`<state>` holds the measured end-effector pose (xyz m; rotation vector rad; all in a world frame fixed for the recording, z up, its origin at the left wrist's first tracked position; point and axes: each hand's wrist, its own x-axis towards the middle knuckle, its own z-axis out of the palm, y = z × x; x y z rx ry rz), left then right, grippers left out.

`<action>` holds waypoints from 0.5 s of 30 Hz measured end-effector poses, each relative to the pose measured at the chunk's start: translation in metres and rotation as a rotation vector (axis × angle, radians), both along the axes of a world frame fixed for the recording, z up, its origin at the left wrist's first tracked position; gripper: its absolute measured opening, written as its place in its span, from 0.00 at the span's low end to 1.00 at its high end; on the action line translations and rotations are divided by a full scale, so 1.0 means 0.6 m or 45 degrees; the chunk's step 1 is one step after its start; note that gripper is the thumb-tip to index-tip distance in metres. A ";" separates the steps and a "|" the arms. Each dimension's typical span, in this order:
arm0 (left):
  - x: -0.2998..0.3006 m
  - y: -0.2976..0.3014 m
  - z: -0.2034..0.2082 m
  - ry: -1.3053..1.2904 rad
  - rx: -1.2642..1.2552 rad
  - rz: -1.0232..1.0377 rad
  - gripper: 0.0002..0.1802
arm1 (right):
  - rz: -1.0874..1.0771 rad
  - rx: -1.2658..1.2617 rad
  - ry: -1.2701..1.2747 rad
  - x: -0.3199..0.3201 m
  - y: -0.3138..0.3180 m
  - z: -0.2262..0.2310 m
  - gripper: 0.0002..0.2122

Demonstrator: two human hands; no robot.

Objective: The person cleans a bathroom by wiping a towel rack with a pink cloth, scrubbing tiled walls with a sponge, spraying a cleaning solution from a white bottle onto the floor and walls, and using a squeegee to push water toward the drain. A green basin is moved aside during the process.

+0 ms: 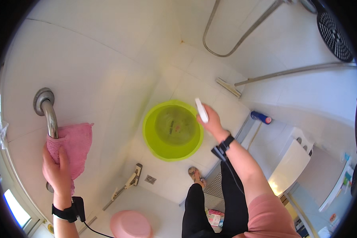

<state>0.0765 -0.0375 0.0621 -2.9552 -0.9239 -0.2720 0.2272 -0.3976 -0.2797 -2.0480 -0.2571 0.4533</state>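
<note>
My left hand (57, 168) is closed round a pink cloth (77, 144), which is wrapped over the curved metal grab bar (50, 119) on the left wall. Part of the cloth hangs loose to the right of the bar. Out over the floor, my right hand (213, 123) grips a slim white object (201, 110) with a rounded edge; the fingers hide much of it, so its kind is unclear. Just left of that hand, a lime-green basin (150, 143) with water in it stands on the tiles.
A pink basin (131, 224) and a long-handled floor tool (127, 184) lie at lower left, near a floor drain (150, 179). A squeegee (228, 87) leans at the far right, by a blue canister (260, 117). A shower hose (246, 39) hangs above. My foot (195, 174) is on the floor.
</note>
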 end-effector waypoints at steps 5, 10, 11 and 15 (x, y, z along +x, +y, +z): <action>0.010 -0.010 0.000 -0.004 -0.030 0.045 0.21 | 0.044 -0.110 -0.122 0.198 0.059 0.008 0.14; 0.001 -0.007 0.000 -0.008 -0.095 0.073 0.22 | 0.067 -0.336 0.012 0.262 0.073 -0.016 0.13; -0.001 -0.005 0.001 -0.006 -0.090 0.063 0.22 | 0.069 -0.328 0.003 0.268 0.073 -0.019 0.13; -0.008 -0.002 0.005 0.039 -0.121 0.083 0.22 | 0.017 -0.078 -0.177 0.287 0.070 -0.023 0.14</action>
